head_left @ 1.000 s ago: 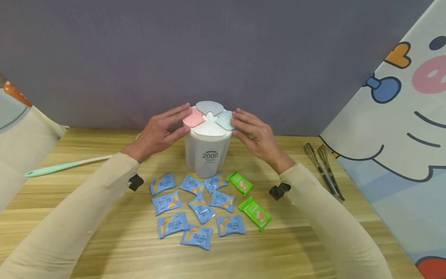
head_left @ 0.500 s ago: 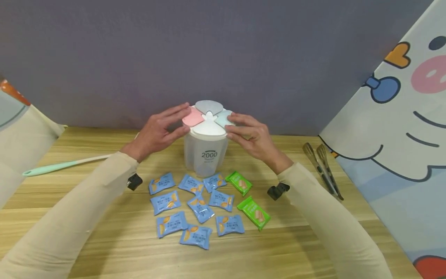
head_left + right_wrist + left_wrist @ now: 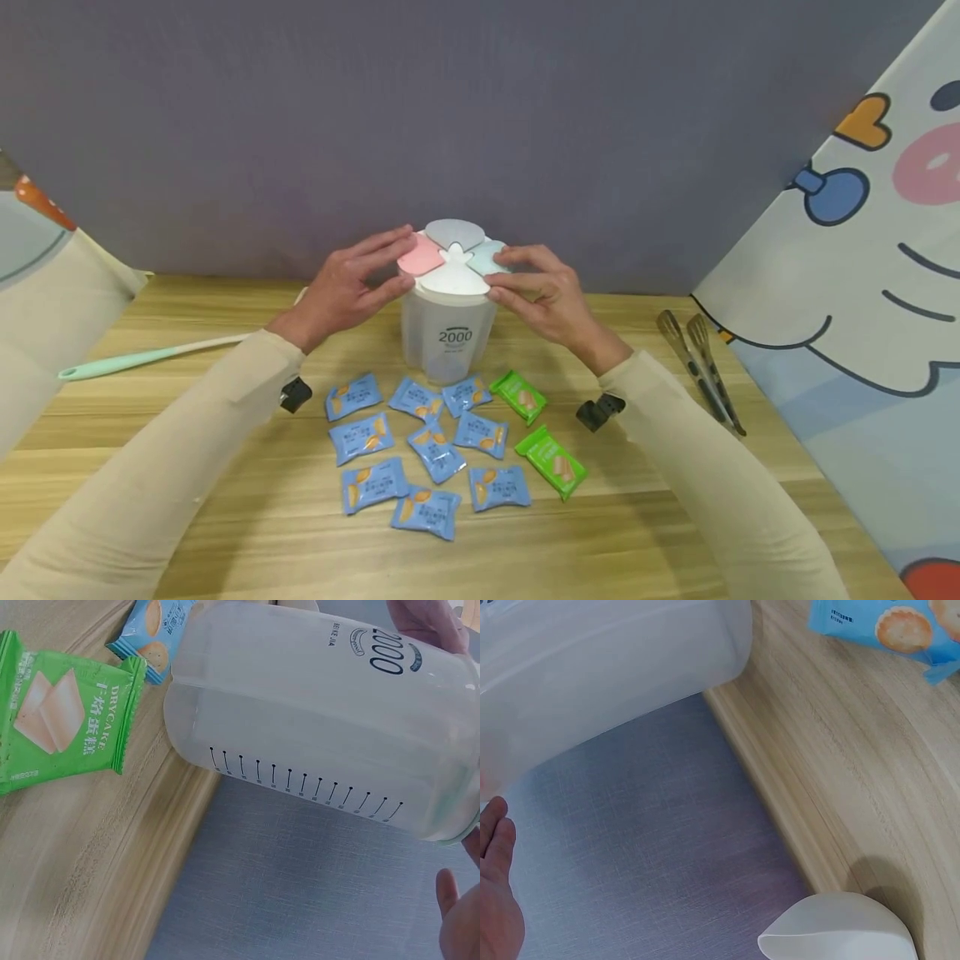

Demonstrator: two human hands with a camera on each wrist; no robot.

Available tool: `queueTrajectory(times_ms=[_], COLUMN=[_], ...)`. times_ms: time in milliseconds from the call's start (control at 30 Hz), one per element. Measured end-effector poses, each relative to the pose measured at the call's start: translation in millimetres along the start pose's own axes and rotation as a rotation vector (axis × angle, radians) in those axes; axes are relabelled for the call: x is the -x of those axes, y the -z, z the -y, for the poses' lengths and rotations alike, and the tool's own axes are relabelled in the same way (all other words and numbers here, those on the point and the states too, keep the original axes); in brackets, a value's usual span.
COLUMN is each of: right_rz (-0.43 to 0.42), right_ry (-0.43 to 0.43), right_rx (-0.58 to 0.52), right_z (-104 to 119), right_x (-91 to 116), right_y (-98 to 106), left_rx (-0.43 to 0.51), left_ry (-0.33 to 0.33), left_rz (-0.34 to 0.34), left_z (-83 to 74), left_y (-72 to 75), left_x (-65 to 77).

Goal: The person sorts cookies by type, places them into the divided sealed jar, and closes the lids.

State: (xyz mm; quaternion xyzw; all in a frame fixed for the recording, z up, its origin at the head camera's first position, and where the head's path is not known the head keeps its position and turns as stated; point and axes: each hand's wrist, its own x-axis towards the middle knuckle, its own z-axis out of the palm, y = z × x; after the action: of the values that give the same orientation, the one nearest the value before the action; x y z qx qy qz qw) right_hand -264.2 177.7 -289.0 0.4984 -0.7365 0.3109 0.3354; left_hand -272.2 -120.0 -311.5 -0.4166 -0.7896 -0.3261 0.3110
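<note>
Currently my left hand rests straight-fingered against the pink flap of the four-flap lid on the translucent container, fingers together, curled round nothing. My right hand pinches the lid's right edge at the pale blue flap, thumb below, fingers above. So the container stands upright between both sets of fingers, on the wooden table near the wall. Blue biscuit packets and green wafer packets lie just before it.
</note>
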Motion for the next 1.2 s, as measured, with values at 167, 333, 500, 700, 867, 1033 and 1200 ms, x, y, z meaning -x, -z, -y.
queueTrajectory(times_ms=[167, 333, 500, 700, 867, 1033, 1200], right_rz=[-0.009, -0.021, -0.032, -0.032, -0.04, -0.059, -0.077], right_ry=[0.0, 0.015, 0.021, 0.026, 0.018, 0.004, -0.045], right_rx=[0.007, 0.007, 0.011, 0.022, 0.016, 0.008, -0.016], right_z=[0.2, -0.3, -0.3, 0.5, 0.2, -2.5, -3.5], right_x=[-0.5, -0.9, -1.8, -4.0, -4.7, -5.4, -8.9], right_y=[-0.9, -1.6, -1.8, -2.2, -2.6, -3.4, -4.2], left_rx=[-0.002, -0.005, -0.01, -0.016, -0.021, -0.025, -0.028], left_ry=[-0.004, -0.009, -0.005, 0.004, -0.006, -0.01, -0.005], left_rz=[-0.007, -0.007, -0.002, 0.001, -0.008, -0.009, -0.003], left_z=[-1.3, -1.8, -1.9, -2.0, -2.0, -1.1, -0.4], left_y=[-0.6, -0.4, 0.5, 1.6, 1.3, 0.4, 0.1], left_x=[0.0, -0.4, -1.0, -0.9, -1.3, -1.4, -0.7])
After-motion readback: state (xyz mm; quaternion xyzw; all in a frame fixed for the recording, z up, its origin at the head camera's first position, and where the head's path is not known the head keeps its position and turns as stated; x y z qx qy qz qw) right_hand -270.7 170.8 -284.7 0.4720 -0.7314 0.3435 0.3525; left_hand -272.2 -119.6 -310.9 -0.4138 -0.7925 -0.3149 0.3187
